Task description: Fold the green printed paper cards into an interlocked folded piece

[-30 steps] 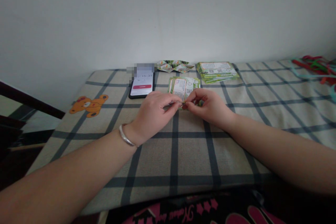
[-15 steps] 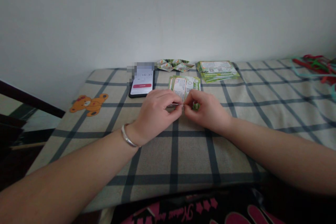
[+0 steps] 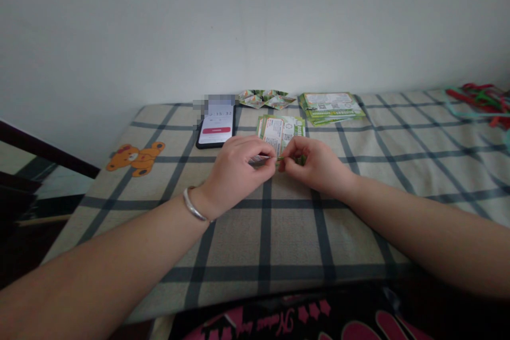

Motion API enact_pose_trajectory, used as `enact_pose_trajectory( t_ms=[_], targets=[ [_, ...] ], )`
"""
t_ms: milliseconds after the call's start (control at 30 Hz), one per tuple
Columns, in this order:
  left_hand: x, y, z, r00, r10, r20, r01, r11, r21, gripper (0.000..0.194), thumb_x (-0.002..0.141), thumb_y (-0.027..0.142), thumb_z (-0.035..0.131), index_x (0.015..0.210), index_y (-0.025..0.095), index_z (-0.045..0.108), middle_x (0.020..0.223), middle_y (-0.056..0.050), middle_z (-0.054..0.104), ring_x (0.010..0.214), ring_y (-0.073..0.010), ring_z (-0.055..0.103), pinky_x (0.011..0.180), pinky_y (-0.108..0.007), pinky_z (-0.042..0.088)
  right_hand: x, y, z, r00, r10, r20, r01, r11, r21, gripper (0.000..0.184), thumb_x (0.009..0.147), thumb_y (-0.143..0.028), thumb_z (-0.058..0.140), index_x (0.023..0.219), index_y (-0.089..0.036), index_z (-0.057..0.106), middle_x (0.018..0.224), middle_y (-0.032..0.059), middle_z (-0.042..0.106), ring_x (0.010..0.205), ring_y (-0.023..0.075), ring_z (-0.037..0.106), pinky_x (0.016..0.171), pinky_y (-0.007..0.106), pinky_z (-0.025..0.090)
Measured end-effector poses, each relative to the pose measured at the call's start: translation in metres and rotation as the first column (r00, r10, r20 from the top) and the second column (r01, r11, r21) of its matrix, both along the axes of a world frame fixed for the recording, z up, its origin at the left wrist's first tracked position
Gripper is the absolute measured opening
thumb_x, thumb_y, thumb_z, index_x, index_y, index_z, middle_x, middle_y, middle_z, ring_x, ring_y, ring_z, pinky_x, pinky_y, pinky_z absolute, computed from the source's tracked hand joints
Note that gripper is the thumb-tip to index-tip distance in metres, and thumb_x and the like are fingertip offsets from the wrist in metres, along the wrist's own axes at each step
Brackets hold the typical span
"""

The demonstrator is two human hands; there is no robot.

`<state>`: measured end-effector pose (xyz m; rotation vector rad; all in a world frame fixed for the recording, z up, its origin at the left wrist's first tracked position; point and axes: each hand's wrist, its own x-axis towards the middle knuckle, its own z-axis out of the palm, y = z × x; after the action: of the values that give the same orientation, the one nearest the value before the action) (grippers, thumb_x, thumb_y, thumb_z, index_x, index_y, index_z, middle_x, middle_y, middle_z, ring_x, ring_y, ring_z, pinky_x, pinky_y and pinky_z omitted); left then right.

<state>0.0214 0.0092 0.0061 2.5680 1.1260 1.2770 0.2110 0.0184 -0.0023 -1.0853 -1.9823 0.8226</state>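
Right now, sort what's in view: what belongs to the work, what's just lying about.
In the work: left hand, right hand, small paper between their fingers, near cards; probably far cards and folded papers too.

Lying about: phone, bear picture, red and green strips.

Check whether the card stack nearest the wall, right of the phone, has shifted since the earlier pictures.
No. The card stack holds the same place against the stripes of the checked tablecloth.

The phone [image 3: 216, 123] screen shows "15:32", the leading digits unclear.
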Motion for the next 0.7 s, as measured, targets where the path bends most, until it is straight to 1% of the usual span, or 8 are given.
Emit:
enact_pose_trajectory(
  t_ms=[167,300,467,567,700],
  targets=[
    [-0.0003,0.0002,0.0014,0.998,-0.039,0.053,0.043,0.997,-0.069,0.009,0.079,0.01,0.059,0.075,0.018,0.063,0.075,0.002,0.067,0.071,-0.0114,0.061,0.069,-0.024,0.048,0.0003,0.0006,-0.0001,0.995,0.053,-0.081,-0.057,0.997,-0.055,0.006,0.074,-0.014,0.06,0.078,-0.019,0.059,0.074,0.0013,0.073,0.068,0.0137,0.066,0.063,0.027,0.049],
    [-0.0013,0.0003,0.0012,0.997,-0.031,0.066,0.039,0.993,-0.114,0.009,0.078,0.011,0.059,0.074,0.018,0.063,0.076,0.002,0.067,0.071,-0.0114,0.061,0.069,-0.023,0.048,0.0004,0.0021,-0.0003,0.987,0.082,-0.14,-0.096,0.99,-0.1,0.007,0.075,-0.014,0.059,0.078,-0.02,0.058,0.075,0.0012,0.073,0.07,0.0137,0.067,0.065,0.027,0.05],
    [-0.0019,-0.0002,0.0015,0.997,-0.013,0.075,0.023,0.989,-0.143,0.009,0.08,0.012,0.058,0.075,0.018,0.063,0.076,0.001,0.066,0.072,-0.0116,0.061,0.069,-0.023,0.048,0.0022,0.0062,-0.0033,0.966,0.132,-0.223,-0.166,0.976,-0.141,0.002,0.08,-0.018,0.058,0.08,-0.02,0.059,0.081,0.002,0.074,0.077,0.0144,0.069,0.073,0.029,0.053],
    [-0.0025,0.0008,0.0008,0.997,0.003,0.081,0.01,0.987,-0.159,0.009,0.08,0.012,0.059,0.076,0.018,0.064,0.077,0.002,0.066,0.073,-0.0117,0.061,0.069,-0.023,0.048,0.0031,0.0086,-0.0053,0.958,0.137,-0.251,-0.181,0.97,-0.161,0.005,0.082,-0.018,0.056,0.082,-0.02,0.061,0.082,0.0012,0.074,0.08,0.0142,0.069,0.078,0.03,0.053],
    [-0.0035,0.0025,-0.0001,0.997,-0.02,0.069,0.029,0.99,-0.14,0.008,0.082,0.012,0.059,0.078,0.018,0.064,0.08,0.001,0.066,0.077,-0.012,0.062,0.073,-0.024,0.048,0.0041,0.0092,-0.0058,0.954,0.15,-0.261,-0.191,0.972,-0.137,0.005,0.082,-0.017,0.056,0.084,-0.019,0.061,0.082,0.0008,0.071,0.08,0.0137,0.068,0.076,0.029,0.052]
  ],
)
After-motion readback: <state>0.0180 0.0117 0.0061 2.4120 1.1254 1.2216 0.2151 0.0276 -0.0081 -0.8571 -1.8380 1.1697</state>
